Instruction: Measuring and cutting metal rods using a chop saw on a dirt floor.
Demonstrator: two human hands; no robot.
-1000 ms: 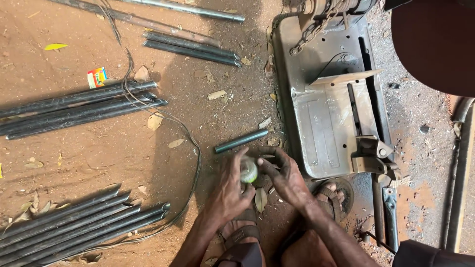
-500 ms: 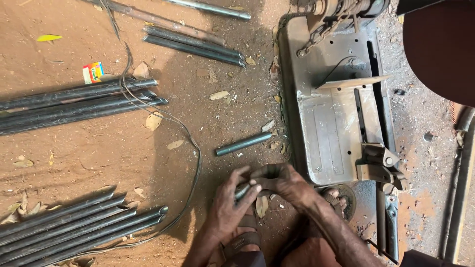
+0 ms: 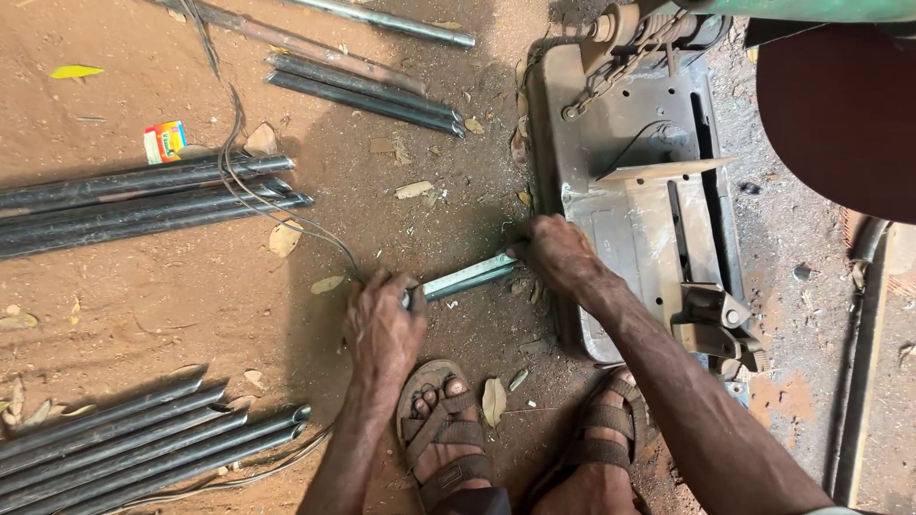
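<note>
Here both hands [image 3: 382, 324] [image 3: 558, 253] stretch a tape measure [image 3: 468, 277] beside the saw base [image 3: 611, 191].

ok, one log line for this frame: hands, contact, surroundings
left hand: on short metal tube, near end | right hand: on far end, beside cut-off saw base | tube: on dirt ground

A single camera, worn on the person's head, looks almost straight down at the ground in front of them. It sits close enough that both forearms enter from the bottom edge and the sandalled feet [image 3: 448, 429] show directly beneath the lens. The left hand [image 3: 382, 324] and right hand [image 3: 558, 253] fall near the middle of the view. The dirt floor [image 3: 143, 305] fills the left half, while the grey metal machine base [image 3: 630, 200] takes up the right, cut off at the top edge. No second view overlaps this one.
</note>
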